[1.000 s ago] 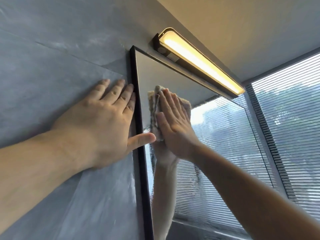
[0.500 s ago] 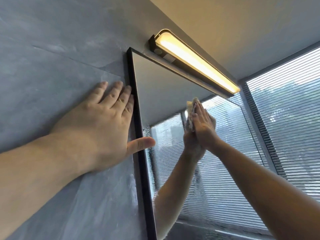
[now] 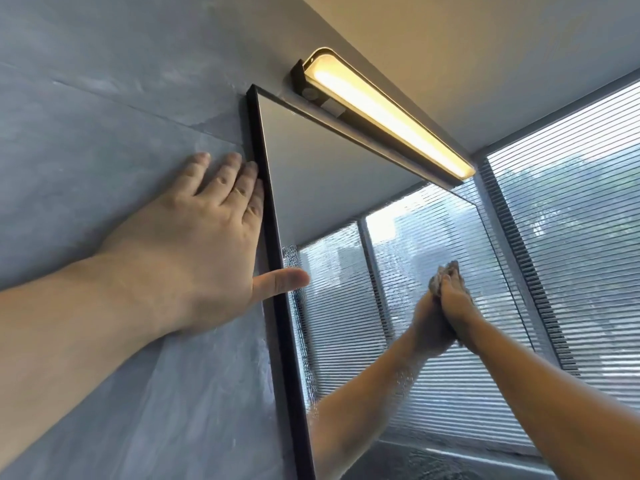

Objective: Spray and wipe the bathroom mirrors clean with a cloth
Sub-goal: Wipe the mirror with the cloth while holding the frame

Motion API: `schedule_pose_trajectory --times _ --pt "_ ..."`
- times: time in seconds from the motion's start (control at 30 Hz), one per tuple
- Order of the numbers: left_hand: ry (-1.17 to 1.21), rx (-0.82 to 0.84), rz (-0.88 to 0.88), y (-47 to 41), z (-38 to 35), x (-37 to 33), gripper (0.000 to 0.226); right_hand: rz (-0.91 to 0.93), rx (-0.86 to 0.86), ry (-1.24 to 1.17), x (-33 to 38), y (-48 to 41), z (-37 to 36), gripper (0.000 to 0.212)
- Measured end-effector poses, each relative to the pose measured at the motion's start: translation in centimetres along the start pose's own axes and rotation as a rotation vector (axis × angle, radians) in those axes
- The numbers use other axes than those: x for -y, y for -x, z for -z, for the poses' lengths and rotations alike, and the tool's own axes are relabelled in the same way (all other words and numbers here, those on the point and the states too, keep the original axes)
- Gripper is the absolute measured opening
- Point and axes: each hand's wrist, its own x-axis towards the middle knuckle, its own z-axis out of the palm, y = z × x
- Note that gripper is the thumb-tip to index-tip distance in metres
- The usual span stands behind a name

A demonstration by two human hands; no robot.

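A black-framed mirror (image 3: 325, 174) hangs on the grey wall, seen at a steep angle from below. My right hand (image 3: 459, 299) presses a beige cloth (image 3: 446, 270) flat against the glass far along the mirror to the right; only the cloth's top edge shows past the fingertips. The glass reflects that hand and forearm. Fine spray droplets cover the lower left of the glass near the frame. My left hand (image 3: 194, 244) lies flat on the wall beside the mirror's left edge, its thumb reaching over the black frame onto the glass.
A lit bar lamp (image 3: 388, 112) juts out just above the mirror's top edge. A window with horizontal blinds (image 3: 571, 237) fills the right side. The grey tiled wall (image 3: 86, 116) extends to the left of the mirror.
My right hand has slid the cloth across the glass from the upper left corner toward the right and downward. My left hand has stayed on the wall.
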Motion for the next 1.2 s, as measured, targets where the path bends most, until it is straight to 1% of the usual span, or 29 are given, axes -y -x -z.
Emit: schedule_pose_trajectory --times 0.07,0.1,0.17,0.2,0.23,0.27,0.3,0.33,0.43,0.5,0.6,0.67,0.7,0.73,0.8,0.83,0.87,0.97,1.0,1.03,1.1,1.17,1.2 --pt "-0.013 0.026 -0.011 0.1 0.3 0.1 0.135 0.134 0.007 0.04 3.5 2.9 -0.2 0.057" --pt "-0.022 0.036 -0.019 0.1 0.4 0.2 0.137 0.245 -0.001 0.039 5.6 4.9 -0.5 0.056" --pt "-0.027 0.056 -0.036 0.2 0.6 0.3 0.137 0.543 -0.077 0.038 9.2 8.9 -1.3 0.058" --pt "-0.027 0.064 -0.047 0.2 0.7 0.3 0.136 0.7 -0.085 0.069 10.6 10.9 -1.5 0.061" --pt "-0.024 0.074 -0.057 0.2 0.8 0.4 0.135 0.82 -0.018 0.113 12.1 12.9 -1.5 0.064" --pt "-0.027 0.086 -0.066 0.2 1.0 0.4 0.135 0.886 0.078 0.159 13.5 14.5 -1.1 0.065" --pt "-0.031 0.102 -0.073 0.2 1.2 0.5 0.137 0.93 0.163 0.208 14.8 16.1 -0.8 0.064" --pt "-0.034 0.117 -0.081 0.3 1.3 0.5 0.139 0.968 0.199 0.248 16.0 17.5 -0.4 0.061" --pt "-0.01 0.15 -0.102 0.6 1.6 0.6 0.152 1.066 0.237 0.309 18.4 20.9 0.5 0.059" --pt "0.007 0.138 -0.102 0.8 1.5 0.3 0.159 1.097 0.27 0.312 18.7 21.9 0.6 0.059" --pt "0.029 0.144 -0.101 1.7 1.2 -1.1 0.161 1.105 0.285 0.283 18.8 22.1 0.9 0.058" --pt "0.09 0.131 -0.086 2.5 0.8 -1.9 0.16 1.125 0.269 0.261 18.6 21.7 0.6 0.057" --pt "0.151 0.091 -0.086 2.8 0.6 -2.0 0.161 1.136 0.255 0.257 18.4 21.4 0.5 0.056" --pt "0.217 0.005 -0.098 3.0 0.1 -2.0 0.162 1.137 0.24 0.252 18.1 20.9 0.4 0.056" --pt "0.226 -0.08 -0.139 3.4 -0.9 -2.0 0.162 1.097 0.2 0.227 17.2 19.4 0.0 0.055" --pt "0.276 -0.093 -0.129 3.4 -1.4 -2.0 0.158 1.045 0.181 0.194 16.5 18.2 -0.1 0.055" --pt "0.311 -0.063 -0.107 3.4 -1.9 -2.1 0.155 0.985 0.159 0.166 15.5 16.6 -0.6 0.056" --pt "0.213 -0.032 -0.142 4.0 -1.3 -2.6 0.153 0.794 0.033 0.152 11.3 11.5 -1.7 0.061" --pt "0.183 -0.004 -0.156 4.2 -0.9 -2.7 0.155 0.712 -0.013 0.135 9.7 9.6 -1.8 0.06" --pt "0.193 0.013 -0.137 4.3 -0.6 -2.7 0.156 0.6 -0.011 0.107 8.2 8.0 -1.5 0.059" --pt "0.149 0.032 -0.094 4.5 -0.4 -2.9 0.151 0.367 0.043 0.056 5.3 6.1 -0.4 0.056" --pt "0.065 0.03 -0.106 4.4 -0.7 -3.2 0.151 0.154 0.079 0.059 1.8 5.1 0.7 0.055" --pt "0.035 0.028 -0.117 4.3 -0.9 -3.2 0.152 0.066 0.069 0.075 0.4 4.8 0.8 0.056"
